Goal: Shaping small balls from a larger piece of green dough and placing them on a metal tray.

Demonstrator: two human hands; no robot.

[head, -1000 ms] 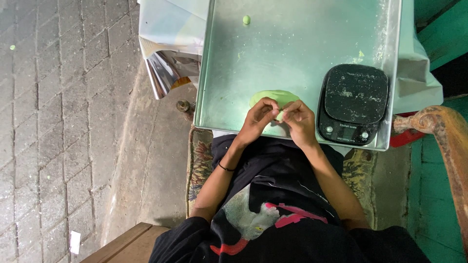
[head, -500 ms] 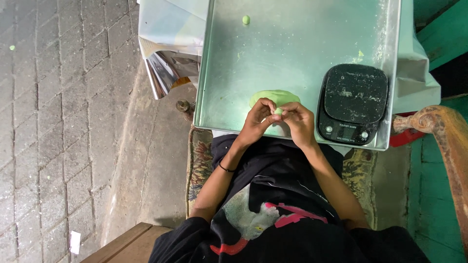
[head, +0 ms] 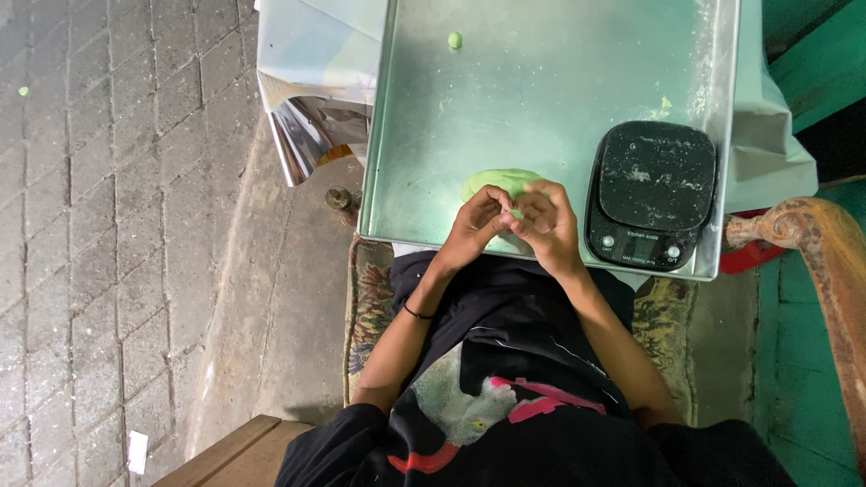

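Both hands meet over the near edge of the metal tray (head: 541,90); the left hand (head: 474,225) and right hand (head: 550,221) curl their fingers shut around a small green dough piece (head: 516,215) (barely visible between the fingertips). The larger green dough lump (head: 501,180) lies on the tray just behind them; a black kitchen scale (head: 651,194) sits to the right, and a tiny green dough ball (head: 455,40) rests well apart at the far side.

Both hands (head: 514,221) together — fingertips pinched

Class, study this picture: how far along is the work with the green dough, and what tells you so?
Done: one small green dough ball sits alone on the metal tray. In hand: left hand and right hand pinch a small piece together. Left: the large green dough lump and the bare black kitchen scale.
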